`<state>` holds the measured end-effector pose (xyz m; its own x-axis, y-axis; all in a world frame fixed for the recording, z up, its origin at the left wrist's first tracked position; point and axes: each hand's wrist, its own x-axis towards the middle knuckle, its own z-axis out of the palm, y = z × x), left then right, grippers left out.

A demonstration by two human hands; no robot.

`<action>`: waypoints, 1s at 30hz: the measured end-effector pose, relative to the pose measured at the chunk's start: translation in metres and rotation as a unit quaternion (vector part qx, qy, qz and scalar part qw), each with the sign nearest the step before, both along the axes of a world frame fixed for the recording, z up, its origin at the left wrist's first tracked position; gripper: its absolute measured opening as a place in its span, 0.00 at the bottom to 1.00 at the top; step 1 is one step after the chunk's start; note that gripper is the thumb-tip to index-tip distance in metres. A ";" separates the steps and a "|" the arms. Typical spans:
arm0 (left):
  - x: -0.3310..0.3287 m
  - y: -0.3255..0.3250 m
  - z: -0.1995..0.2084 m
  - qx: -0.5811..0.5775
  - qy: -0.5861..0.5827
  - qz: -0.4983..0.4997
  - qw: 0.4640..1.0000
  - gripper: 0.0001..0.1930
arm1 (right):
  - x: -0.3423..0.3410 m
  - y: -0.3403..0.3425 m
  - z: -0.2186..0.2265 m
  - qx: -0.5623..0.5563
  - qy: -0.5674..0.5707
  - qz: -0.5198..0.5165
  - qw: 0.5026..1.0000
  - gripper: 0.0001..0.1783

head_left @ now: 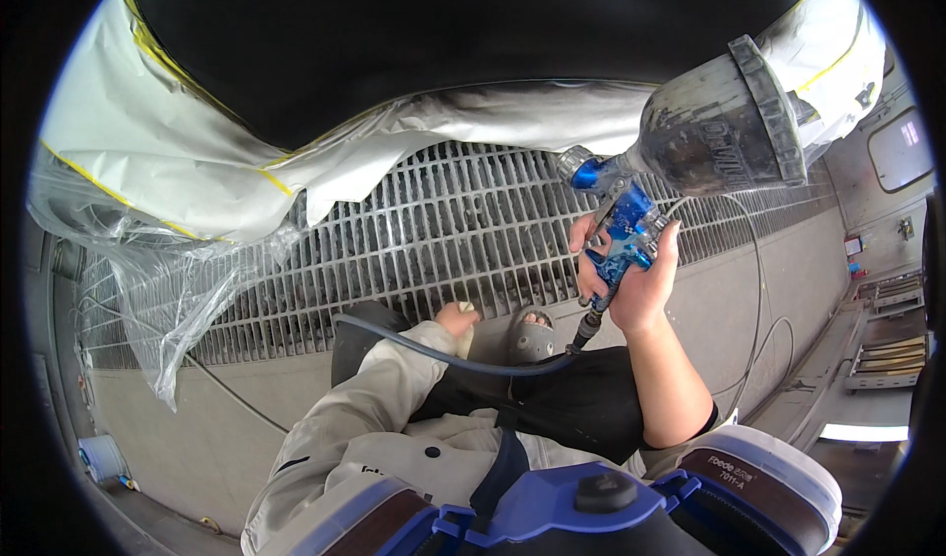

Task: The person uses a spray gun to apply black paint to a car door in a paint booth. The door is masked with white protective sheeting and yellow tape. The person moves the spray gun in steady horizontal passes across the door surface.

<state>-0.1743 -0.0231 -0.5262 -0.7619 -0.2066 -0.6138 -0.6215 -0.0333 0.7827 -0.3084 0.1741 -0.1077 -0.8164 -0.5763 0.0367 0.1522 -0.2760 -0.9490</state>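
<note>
My right hand (pixel 636 275) is shut on the blue body of a paint spray gun (pixel 623 223), held up at chest height. A grimy translucent cup (pixel 719 127) sits on top of the gun. A grey air hose (pixel 443 354) runs from the gun's handle down and left across my lap. My left hand (pixel 458 317) hangs low by my knee, loosely closed around a small pale cloth or pad; what it is stays unclear. In front of the gun is a glossy black painted panel (pixel 443 34), edged with white masking paper (pixel 197 152) and yellow tape.
A metal floor grating (pixel 443 231) lies under the panel. Clear plastic sheeting (pixel 158 290) hangs at the left. My grey shoe (pixel 532 334) rests on the grating. A thin cable (pixel 759 300) loops over the grey floor at right. A blue respirator (pixel 591 507) fills the bottom edge.
</note>
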 end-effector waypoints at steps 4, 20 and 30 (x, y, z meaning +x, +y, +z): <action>0.001 -0.001 -0.010 -0.011 0.000 -0.002 1.000 0.19 | 0.000 -0.001 0.000 0.000 0.003 0.000 1.000 0.59; 0.001 -0.001 0.002 0.000 0.009 -0.005 1.000 0.09 | -0.001 -0.001 -0.001 -0.001 0.013 0.013 1.000 0.57; 0.000 0.001 -0.001 0.022 0.022 0.024 0.999 0.07 | -0.003 0.001 -0.004 -0.010 0.000 0.016 1.000 0.59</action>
<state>-0.1740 -0.0222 -0.5272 -0.7782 -0.2166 -0.5894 -0.5837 -0.0967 0.8062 -0.3110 0.1748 -0.1115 -0.7982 -0.6005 0.0485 0.1604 -0.2894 -0.9437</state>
